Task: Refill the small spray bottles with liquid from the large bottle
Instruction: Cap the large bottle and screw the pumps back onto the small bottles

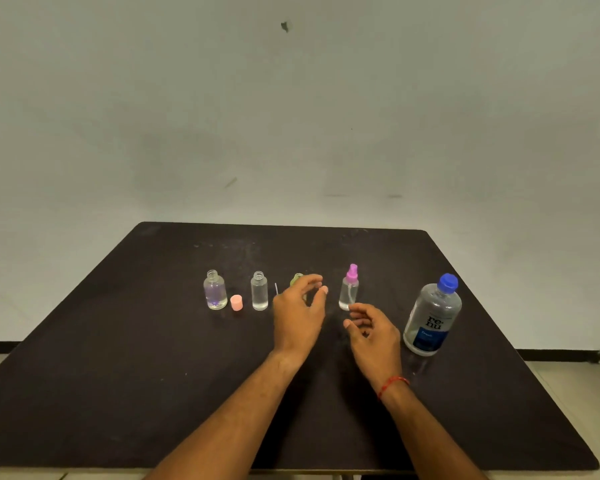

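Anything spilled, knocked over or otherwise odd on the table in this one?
Nothing looks spilled or tipped. The leftmost bottle and the second bottle stand uncapped, a loose pink cap between them; the large bottle is upright and capped. A green-topped item is mostly hidden behind the left hand.

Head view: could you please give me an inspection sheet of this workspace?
Surface: dark table, faint smudges at the far side.
Job's things: large bottle upright at right, blue cap on; spray bottle, pink top on; leftmost open bottle and second open bottle, clear liquid inside.
Clutter: pink cap between the open bottles; green-topped item partly hidden.
Grips: left hand and right hand open, holding nothing.
Cables: nothing seen.
Surroundings: pale wall.
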Demonstrator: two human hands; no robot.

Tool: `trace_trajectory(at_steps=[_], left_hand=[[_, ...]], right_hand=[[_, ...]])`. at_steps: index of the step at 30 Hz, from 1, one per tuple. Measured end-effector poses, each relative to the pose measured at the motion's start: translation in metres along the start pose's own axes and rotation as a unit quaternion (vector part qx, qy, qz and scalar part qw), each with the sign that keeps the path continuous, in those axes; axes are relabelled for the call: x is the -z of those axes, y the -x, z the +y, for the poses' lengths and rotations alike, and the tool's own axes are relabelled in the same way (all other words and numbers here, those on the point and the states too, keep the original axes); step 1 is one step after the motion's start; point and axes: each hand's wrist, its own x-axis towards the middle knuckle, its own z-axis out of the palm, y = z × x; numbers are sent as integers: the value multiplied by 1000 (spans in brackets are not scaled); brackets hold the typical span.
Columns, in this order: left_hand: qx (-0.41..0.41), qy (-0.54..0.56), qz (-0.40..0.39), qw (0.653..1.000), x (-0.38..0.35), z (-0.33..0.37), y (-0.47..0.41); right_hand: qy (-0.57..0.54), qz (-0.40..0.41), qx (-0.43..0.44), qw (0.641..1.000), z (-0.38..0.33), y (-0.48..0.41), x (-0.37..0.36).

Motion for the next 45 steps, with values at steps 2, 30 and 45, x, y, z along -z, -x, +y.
trace_trajectory(at_steps=[2, 30, 45], left_hand=[[4, 25, 39, 999, 15, -2, 5], [108, -61, -46, 991, 5, -37, -27], [76, -41, -53, 995, 20, -24, -21]], right_hand=[[35, -2, -6, 999, 0, 1, -9], [237, -79, 18, 968, -20, -26, -55], [123, 47, 46, 990, -37, -13, -22]])
